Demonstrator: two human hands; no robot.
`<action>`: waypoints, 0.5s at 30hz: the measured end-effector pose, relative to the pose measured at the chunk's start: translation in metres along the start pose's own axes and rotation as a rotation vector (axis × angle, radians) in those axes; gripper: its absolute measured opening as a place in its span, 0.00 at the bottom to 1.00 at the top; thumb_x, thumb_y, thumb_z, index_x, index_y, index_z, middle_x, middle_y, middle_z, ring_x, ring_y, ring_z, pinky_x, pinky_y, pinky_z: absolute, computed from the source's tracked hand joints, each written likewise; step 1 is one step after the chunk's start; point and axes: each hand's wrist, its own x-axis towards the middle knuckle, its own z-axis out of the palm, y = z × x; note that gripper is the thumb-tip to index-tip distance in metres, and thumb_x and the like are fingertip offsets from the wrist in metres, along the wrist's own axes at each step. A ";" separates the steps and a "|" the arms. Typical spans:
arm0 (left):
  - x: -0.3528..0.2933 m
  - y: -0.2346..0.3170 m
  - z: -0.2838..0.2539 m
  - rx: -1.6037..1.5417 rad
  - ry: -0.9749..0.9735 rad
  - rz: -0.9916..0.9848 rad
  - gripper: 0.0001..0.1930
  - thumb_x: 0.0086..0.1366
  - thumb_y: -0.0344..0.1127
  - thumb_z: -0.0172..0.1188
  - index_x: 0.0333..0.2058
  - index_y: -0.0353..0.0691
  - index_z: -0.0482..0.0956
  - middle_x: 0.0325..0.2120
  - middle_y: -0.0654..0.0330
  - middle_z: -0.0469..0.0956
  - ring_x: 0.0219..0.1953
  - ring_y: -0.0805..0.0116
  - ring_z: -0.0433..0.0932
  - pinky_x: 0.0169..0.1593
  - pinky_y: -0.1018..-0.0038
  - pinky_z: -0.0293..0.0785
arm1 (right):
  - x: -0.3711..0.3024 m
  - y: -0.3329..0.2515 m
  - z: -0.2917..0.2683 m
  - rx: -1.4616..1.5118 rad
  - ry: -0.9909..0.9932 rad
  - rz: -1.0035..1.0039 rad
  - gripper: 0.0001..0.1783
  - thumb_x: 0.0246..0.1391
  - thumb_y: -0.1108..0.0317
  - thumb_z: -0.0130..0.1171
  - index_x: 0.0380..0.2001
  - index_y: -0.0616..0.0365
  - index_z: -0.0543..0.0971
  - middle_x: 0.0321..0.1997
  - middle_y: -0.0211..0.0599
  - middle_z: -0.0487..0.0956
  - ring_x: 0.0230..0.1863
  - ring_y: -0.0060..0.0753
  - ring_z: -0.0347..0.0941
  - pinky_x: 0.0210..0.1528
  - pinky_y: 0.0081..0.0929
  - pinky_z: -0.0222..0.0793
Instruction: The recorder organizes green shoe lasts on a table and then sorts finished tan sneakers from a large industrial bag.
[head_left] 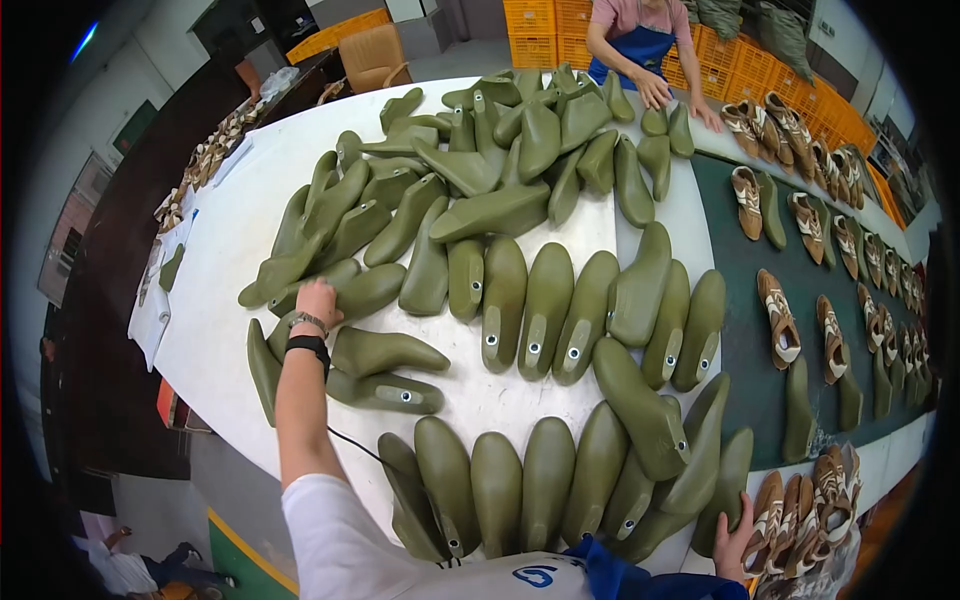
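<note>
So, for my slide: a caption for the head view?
Left hand reaches among olive shoe lasts on a white table; right hand touches one.

Orange crates (560, 30) stacked beyond the table's far end

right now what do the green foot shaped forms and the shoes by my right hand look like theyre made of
The green forms: likely hard moulded plastic, with a smooth, even olive surface, a dull sheen and small metal-looking sockets at the heel tops. The shoes by the right hand: soft uppers in tan and white, perhaps leather or synthetic; too small to tell which. The left hand rests on a form in the pile.
</note>
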 end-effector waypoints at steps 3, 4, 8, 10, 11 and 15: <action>-0.005 -0.001 -0.048 0.022 0.326 0.172 0.20 0.36 0.38 0.68 0.32 0.41 0.76 0.30 0.59 0.70 0.37 0.62 0.70 0.41 0.66 0.66 | 0.001 0.000 -0.003 -0.001 0.013 -0.020 0.28 0.43 0.75 0.53 0.52 0.65 0.62 0.51 0.51 0.66 0.53 0.49 0.62 0.56 0.34 0.55; -0.009 0.001 -0.069 0.020 0.323 0.174 0.20 0.36 0.38 0.68 0.32 0.41 0.76 0.30 0.59 0.70 0.37 0.62 0.70 0.41 0.66 0.66 | 0.002 0.000 -0.003 -0.012 0.021 -0.024 0.28 0.43 0.75 0.53 0.51 0.65 0.62 0.51 0.51 0.66 0.53 0.49 0.62 0.56 0.34 0.55; -0.001 0.036 -0.134 -0.140 0.659 0.237 0.17 0.39 0.35 0.67 0.31 0.40 0.74 0.30 0.59 0.70 0.38 0.60 0.70 0.41 0.66 0.66 | 0.003 0.001 -0.001 -0.031 0.027 -0.010 0.28 0.43 0.75 0.54 0.51 0.65 0.63 0.51 0.50 0.67 0.53 0.49 0.62 0.56 0.34 0.55; 0.015 0.058 -0.153 -0.287 0.794 0.217 0.19 0.40 0.34 0.66 0.34 0.40 0.73 0.32 0.58 0.70 0.37 0.58 0.70 0.41 0.66 0.67 | 0.000 0.002 0.000 -0.026 0.027 -0.014 0.28 0.42 0.75 0.54 0.51 0.64 0.63 0.50 0.50 0.67 0.53 0.49 0.62 0.56 0.35 0.56; 0.027 0.070 -0.159 -0.344 0.837 0.198 0.20 0.41 0.34 0.66 0.36 0.41 0.73 0.33 0.57 0.70 0.38 0.58 0.70 0.41 0.66 0.67 | 0.000 0.001 0.002 -0.025 0.032 -0.016 0.28 0.42 0.75 0.54 0.51 0.64 0.63 0.50 0.50 0.67 0.53 0.49 0.62 0.56 0.35 0.56; 0.058 0.108 -0.157 -0.680 0.812 0.239 0.22 0.46 0.32 0.63 0.42 0.40 0.71 0.39 0.51 0.72 0.40 0.50 0.71 0.43 0.63 0.69 | -0.002 0.002 0.003 -0.036 0.016 -0.023 0.28 0.42 0.74 0.55 0.51 0.64 0.63 0.50 0.50 0.67 0.53 0.48 0.62 0.56 0.34 0.55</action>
